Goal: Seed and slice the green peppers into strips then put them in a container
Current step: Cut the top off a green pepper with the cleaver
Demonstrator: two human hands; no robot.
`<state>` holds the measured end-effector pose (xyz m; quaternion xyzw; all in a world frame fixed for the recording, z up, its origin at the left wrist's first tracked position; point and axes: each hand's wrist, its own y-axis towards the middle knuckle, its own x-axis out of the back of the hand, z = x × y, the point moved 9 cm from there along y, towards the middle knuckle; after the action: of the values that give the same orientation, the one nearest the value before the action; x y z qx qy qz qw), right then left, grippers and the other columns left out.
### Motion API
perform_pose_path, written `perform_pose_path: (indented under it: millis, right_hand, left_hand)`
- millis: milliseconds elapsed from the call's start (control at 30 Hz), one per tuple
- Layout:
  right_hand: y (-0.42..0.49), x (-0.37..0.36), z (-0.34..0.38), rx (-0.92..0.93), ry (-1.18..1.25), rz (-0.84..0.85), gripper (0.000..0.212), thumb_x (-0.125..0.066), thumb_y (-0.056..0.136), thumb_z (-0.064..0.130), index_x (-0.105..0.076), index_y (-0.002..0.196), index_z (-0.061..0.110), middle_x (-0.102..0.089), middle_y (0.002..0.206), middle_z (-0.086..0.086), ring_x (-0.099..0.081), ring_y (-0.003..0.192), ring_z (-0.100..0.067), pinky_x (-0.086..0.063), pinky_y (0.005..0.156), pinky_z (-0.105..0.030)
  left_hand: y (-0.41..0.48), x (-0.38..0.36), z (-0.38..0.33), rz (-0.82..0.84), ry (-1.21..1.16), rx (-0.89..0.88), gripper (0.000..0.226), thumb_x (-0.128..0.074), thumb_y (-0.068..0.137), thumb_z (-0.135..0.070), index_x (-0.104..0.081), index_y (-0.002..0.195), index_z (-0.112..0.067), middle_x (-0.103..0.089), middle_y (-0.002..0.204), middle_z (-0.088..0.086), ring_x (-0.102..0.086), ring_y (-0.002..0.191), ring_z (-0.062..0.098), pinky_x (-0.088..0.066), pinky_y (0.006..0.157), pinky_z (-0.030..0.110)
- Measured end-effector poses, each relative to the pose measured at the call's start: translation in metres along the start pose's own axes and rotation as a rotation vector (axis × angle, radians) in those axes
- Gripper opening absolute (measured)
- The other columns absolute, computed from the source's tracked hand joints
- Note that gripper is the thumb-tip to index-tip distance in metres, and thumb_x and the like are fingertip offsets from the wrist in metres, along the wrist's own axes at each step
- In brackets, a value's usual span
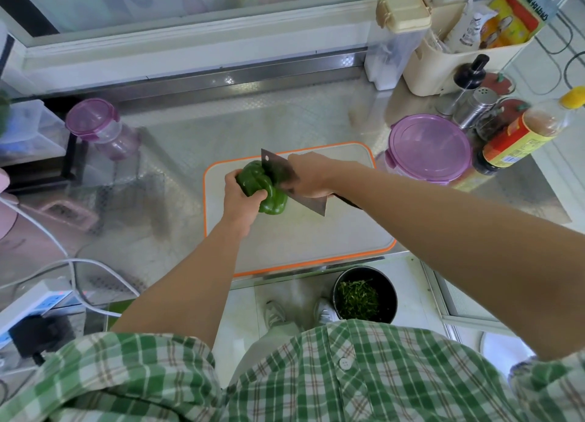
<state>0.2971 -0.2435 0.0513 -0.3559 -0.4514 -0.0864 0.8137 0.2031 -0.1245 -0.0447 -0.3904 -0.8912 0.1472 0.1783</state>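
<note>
Our left hand (239,197) grips the glossy, lobed green pepper (274,200) (long axis slanting near-right) on the orange-rimmed board (316,241); our right hand (308,178) clasps the steel cleaver (311,204), seemingly against it.

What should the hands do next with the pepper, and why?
Probably press the cleaver down to halve the green pepper: it looks whole, the left hand grips it on the cutting board, and the right hand has the blade set against it.

Cleaver (278,174) against hand-held green pepper (262,187)
</note>
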Motion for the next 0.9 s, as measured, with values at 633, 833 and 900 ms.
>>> perform_pose_path:
  millis: [633,833,900]
  right_hand:
    - [-0.019,-0.006,0.01,-0.109,-0.095,-0.178,0.031,-0.05,0.089,0.002,-0.042,0.119,0.005,-0.056,0.115,-0.013,-0.058,0.104,-0.03,-0.035,0.069,-0.031]
    - [-0.013,0.005,0.016,-0.083,-0.151,-0.124,0.031,-0.052,0.091,0.007,-0.043,0.121,0.002,-0.055,0.116,-0.013,-0.052,0.089,-0.028,-0.034,0.062,-0.029]
    - [-0.012,0.002,0.015,-0.118,-0.126,-0.167,0.032,-0.049,0.089,0.002,-0.043,0.121,0.003,-0.054,0.118,-0.013,-0.057,0.104,-0.03,-0.035,0.068,-0.03]
  left_hand:
    - [-0.002,-0.008,-0.011,-0.131,0.162,-0.04,0.058,-0.068,0.078,0.001,-0.039,0.126,-0.015,-0.045,0.128,0.011,-0.054,0.11,0.029,-0.051,0.094,0.051]
    - [-0.002,-0.011,-0.013,-0.078,0.261,-0.023,0.066,-0.064,0.084,0.0,-0.038,0.141,-0.019,-0.035,0.134,0.01,-0.049,0.102,0.024,-0.048,0.1,0.046]
    - [-0.001,-0.012,-0.015,-0.098,0.26,-0.015,0.061,-0.064,0.084,0.0,-0.041,0.137,-0.018,-0.035,0.131,0.01,-0.051,0.101,0.026,-0.05,0.097,0.048]
